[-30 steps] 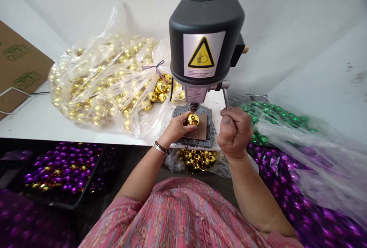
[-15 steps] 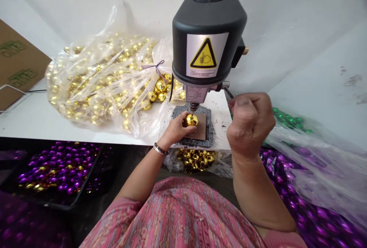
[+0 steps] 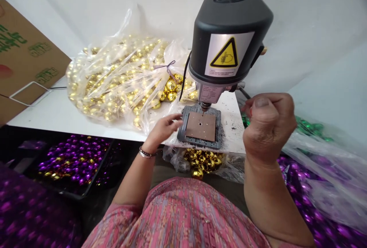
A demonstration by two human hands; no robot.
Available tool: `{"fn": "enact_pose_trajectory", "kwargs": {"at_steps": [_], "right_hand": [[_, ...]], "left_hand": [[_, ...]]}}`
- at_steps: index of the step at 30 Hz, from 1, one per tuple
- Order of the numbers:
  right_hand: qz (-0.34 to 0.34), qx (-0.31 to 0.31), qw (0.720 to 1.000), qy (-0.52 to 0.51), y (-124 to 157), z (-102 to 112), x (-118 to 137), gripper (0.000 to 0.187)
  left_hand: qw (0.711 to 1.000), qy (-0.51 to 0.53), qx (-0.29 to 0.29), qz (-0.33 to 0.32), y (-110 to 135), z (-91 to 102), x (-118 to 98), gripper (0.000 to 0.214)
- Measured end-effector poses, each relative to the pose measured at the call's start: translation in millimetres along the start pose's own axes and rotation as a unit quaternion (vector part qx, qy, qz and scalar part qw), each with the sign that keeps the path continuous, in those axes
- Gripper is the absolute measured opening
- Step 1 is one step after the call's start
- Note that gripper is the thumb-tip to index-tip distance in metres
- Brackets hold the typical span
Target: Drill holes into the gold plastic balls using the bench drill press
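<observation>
My left hand (image 3: 165, 128) is empty, its fingers stretched out and apart just left of the drill press base (image 3: 218, 141). My right hand (image 3: 269, 124) makes a fist around the feed lever of the drill press (image 3: 232, 18); most of the lever is hidden, with its metal arm (image 3: 244, 92) showing behind the thumb. Under the drill bit (image 3: 203, 113) lies a brown square board (image 3: 197, 128) with a small hole, sprinkled with bits of debris. Below the table edge, gold balls (image 3: 200, 158) sit in clear plastic, and one gold ball (image 3: 197, 173) is at their near side.
A tied clear bag of gold balls (image 3: 120, 80) covers much of the white table (image 3: 37, 116). A cardboard box (image 3: 31, 57) stands at left. Purple balls fill a black bin (image 3: 83, 194) below. Green balls (image 3: 314, 127) and bagged purple balls (image 3: 301, 202) lie at right.
The gold ball under the drill is gone from the board, and my left hand has let go and moved left off it. My right hand stays closed at the lever; the view has shifted.
</observation>
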State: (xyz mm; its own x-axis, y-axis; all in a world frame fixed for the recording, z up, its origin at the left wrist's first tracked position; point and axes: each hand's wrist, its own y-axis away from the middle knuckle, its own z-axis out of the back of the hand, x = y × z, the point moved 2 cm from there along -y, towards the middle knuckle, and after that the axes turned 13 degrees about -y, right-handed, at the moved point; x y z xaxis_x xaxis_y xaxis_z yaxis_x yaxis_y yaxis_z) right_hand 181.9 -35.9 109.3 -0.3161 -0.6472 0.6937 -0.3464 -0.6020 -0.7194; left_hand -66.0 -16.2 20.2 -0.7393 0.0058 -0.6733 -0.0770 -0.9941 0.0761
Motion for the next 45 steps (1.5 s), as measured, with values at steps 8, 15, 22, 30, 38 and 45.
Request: {"fn": "enact_pose_trajectory", "kwargs": {"at_steps": [8,15,22,30,38,45], "right_hand": [[-0.005,-0.004,1.0,0.001,3.7,0.4,-2.6,0.032],[-0.005,0.001,1.0,-0.004,6.9,1.1,-6.0,0.028],[0.012,0.004,1.0,-0.021,7.7,0.5,-4.5,0.029],[0.01,0.012,1.0,-0.019,8.9,1.0,-7.0,0.027],[0.03,0.037,0.999,-0.013,6.1,2.6,-3.5,0.024],[0.037,0.051,0.998,-0.022,3.9,3.1,2.1,0.023]], "left_hand": [[0.933,-0.307,-0.168,0.083,-57.0,52.3,51.5,0.049],[0.921,-0.341,-0.129,0.139,-70.5,44.0,57.9,0.054],[0.975,-0.096,-0.19,0.059,-41.3,39.2,33.9,0.059],[0.949,0.308,0.009,0.07,4.1,-7.5,-1.0,0.053],[0.985,0.155,0.005,0.077,-15.0,-40.6,-16.5,0.052],[0.999,-0.004,-0.035,0.024,-22.6,-45.8,-30.8,0.051]]}}
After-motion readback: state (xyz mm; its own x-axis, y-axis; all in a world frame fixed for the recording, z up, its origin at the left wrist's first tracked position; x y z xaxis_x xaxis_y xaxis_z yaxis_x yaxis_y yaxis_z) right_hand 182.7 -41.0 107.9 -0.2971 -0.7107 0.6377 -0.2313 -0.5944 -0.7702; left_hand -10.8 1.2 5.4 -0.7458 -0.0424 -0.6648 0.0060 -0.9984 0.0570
